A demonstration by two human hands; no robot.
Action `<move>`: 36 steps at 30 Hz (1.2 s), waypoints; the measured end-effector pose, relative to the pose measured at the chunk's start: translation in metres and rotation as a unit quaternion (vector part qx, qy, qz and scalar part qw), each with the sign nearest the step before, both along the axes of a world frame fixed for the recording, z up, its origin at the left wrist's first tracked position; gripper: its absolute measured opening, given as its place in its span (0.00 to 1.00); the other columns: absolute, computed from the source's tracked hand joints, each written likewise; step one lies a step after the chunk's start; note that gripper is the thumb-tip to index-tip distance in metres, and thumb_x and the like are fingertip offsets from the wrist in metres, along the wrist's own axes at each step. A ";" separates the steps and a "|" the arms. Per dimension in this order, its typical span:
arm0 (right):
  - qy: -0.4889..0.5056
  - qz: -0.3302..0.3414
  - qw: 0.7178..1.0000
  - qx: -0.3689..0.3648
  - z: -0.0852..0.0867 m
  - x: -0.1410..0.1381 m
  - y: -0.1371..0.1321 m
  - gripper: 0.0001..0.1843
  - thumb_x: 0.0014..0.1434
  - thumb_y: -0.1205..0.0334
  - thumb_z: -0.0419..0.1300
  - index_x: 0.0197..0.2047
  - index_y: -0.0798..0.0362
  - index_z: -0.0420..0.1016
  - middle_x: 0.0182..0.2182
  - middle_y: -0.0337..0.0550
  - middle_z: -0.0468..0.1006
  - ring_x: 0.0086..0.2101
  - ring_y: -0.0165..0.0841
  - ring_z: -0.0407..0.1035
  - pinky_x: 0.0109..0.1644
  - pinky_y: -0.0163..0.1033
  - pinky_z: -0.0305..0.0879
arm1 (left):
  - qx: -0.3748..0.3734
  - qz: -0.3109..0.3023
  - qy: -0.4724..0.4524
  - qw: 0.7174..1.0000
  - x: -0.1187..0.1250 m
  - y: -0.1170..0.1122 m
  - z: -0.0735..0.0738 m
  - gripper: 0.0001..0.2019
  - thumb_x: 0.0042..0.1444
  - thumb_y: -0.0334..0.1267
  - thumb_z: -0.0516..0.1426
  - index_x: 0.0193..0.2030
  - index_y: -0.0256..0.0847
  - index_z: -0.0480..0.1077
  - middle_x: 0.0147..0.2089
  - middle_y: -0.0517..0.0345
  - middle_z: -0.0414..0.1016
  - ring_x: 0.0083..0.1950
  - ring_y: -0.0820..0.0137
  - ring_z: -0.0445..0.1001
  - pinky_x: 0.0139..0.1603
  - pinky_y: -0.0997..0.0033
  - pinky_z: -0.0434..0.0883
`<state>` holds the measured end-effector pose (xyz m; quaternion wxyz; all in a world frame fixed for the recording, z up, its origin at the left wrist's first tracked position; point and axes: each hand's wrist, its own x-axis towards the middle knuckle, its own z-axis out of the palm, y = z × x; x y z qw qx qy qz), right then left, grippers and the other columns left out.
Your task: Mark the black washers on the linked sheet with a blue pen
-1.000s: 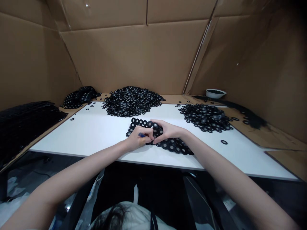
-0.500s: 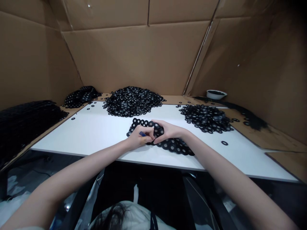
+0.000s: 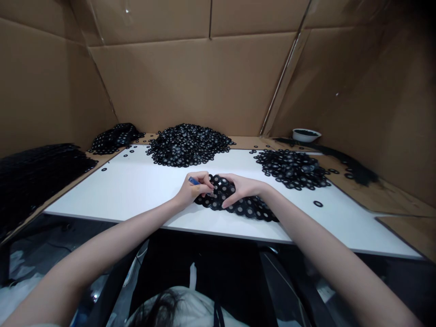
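Observation:
My left hand (image 3: 195,188) is closed around a slim tool with a blue handle (image 3: 194,180). Its thin tip points at a panel of linked black rings (image 3: 240,209), but the exact kind of tool is too small to make out. My right hand (image 3: 240,188) grips the upper middle of that panel, thumb on the near side and fingers curled over the far side. The panel lies on the white board (image 3: 136,190) and stretches right under my right wrist. Part of its left end is hidden behind my left hand.
A large heap of black rings (image 3: 187,145) stands at the back, a smaller heap (image 3: 291,168) at the right. A white bowl (image 3: 306,135), a bundled ring piece (image 3: 116,136) and a dark stack (image 3: 41,177) lie around. One loose ring (image 3: 318,204) is right. Cardboard walls surround the board.
My left hand has shifted slightly left with the blue-handled tool. The panel's left end no longer shows beyond my left hand, and more rings show between my two hands.

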<state>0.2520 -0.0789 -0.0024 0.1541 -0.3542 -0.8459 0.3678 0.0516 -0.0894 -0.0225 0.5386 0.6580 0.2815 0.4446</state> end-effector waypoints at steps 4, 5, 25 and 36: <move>-0.004 0.054 0.998 -0.036 0.005 0.004 0.000 0.42 0.37 0.53 0.71 0.56 0.51 0.66 0.52 0.42 0.70 0.51 0.42 0.64 0.59 0.43 0.56 | -0.008 0.022 -0.010 1.000 0.001 -0.001 0.003 0.05 0.38 0.29 0.59 0.19 0.34 0.65 0.18 0.62 0.70 0.17 0.80 0.62 0.16 0.81 0.55; -0.004 0.069 0.996 -0.051 0.006 0.005 0.000 0.41 0.37 0.53 0.71 0.56 0.51 0.66 0.51 0.42 0.71 0.50 0.41 0.65 0.58 0.43 0.58 | -0.013 0.028 -0.012 0.999 0.001 0.000 0.003 0.05 0.38 0.29 0.59 0.19 0.34 0.65 0.18 0.62 0.69 0.16 0.80 0.62 0.15 0.81 0.53; 0.058 -0.022 0.998 0.027 -0.002 0.007 0.008 0.23 0.58 0.44 0.53 0.37 0.58 0.74 0.27 0.39 0.69 0.28 0.29 0.59 0.33 0.35 0.56 | -0.016 0.063 0.013 0.998 0.002 0.006 0.001 0.05 0.39 0.31 0.59 0.20 0.35 0.65 0.16 0.65 0.67 0.16 0.80 0.62 0.18 0.80 0.55; 0.039 -0.039 0.995 0.080 -0.023 -0.003 0.013 0.17 0.50 0.51 0.64 0.38 0.55 0.77 0.31 0.42 0.75 0.30 0.30 0.60 0.34 0.36 0.58 | 0.073 0.087 0.055 0.992 0.000 0.007 -0.003 0.02 0.43 0.29 0.55 0.22 0.35 0.66 0.21 0.65 0.65 0.22 0.78 0.62 0.26 0.77 0.60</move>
